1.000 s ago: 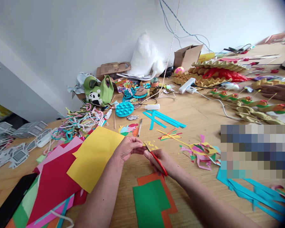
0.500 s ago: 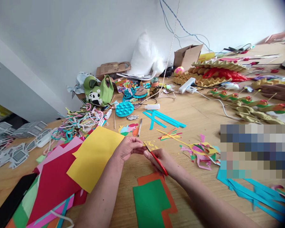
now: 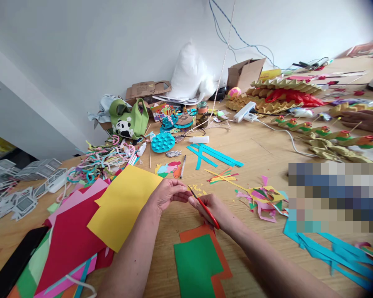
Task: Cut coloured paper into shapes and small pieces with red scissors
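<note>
**Red-handled scissors (image 3: pixel 209 212) at our pinched fingertips**

We hold the scissors in our right hand (image 3: pixel 207 203), its fingers closed round the red handles, with the blades pointing up and to the left. Our left hand (image 3: pixel 170 194) is narrow, thumb and fingers drawn together right beside the blade tips; the fingers hide what may lie between them, so we cannot tell whether they grip a scrap. The two hands nearly meet over the wooden table (image 3: pixel 245 142).

Just beyond our fingertips lie small yellow paper snippets (image 3: pixel 199 190). A yellow paper sheet (image 3: pixel 133 198) lies beside our left forearm, which covers part of its edge, and overlaps a dark red sheet (image 3: pixel 71 231). Nearer to us, between the forearms, a green paper sheet (image 3: pixel 199 260) rests on an orange one (image 3: pixel 189 235).

Past the hands we see coloured fish cutouts (image 3: pixel 173 169) with a pen (image 3: pixel 183 166) beside them, a bundle of thin paper strips (image 3: pixel 225 178) and some wider blue strips (image 3: pixel 222 155). To the right of our right hand sits a heap of mixed paper offcuts (image 3: pixel 264 196); farther left, pipe cleaners (image 3: pixel 107 159) lie tangled before a green panda bag (image 3: pixel 133 118).
</note>
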Motion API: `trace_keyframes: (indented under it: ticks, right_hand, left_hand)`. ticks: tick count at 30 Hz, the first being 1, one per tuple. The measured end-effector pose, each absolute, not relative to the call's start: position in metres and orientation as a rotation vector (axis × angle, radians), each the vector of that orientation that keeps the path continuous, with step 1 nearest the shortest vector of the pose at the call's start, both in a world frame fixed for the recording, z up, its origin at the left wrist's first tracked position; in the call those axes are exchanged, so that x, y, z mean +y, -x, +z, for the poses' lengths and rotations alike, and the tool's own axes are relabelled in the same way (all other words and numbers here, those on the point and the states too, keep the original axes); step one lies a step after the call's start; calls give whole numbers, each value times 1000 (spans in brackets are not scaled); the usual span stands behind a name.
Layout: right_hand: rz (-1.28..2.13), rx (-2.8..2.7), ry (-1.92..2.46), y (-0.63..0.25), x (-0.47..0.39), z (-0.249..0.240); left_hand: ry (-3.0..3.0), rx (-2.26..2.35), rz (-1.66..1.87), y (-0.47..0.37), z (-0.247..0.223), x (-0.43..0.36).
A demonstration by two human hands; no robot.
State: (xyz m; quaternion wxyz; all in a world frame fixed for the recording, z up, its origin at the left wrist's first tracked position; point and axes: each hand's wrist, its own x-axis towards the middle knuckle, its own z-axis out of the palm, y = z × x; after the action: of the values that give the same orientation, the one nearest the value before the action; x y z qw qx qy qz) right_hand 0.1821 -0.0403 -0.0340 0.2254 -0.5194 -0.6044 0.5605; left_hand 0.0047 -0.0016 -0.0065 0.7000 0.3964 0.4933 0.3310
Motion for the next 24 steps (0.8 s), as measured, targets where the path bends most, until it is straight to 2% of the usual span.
trace_keyframes:
  ticks: [13,24]
  right_hand:
    - [1547,-1659,1461,-182,-39,-35]
    - [1653,-1467,1446,-178,-38,-26]
  left_hand:
    - [-997,1087,680,2,-7,-1]
    - [-722,1165,1043,-33,-10,-8]
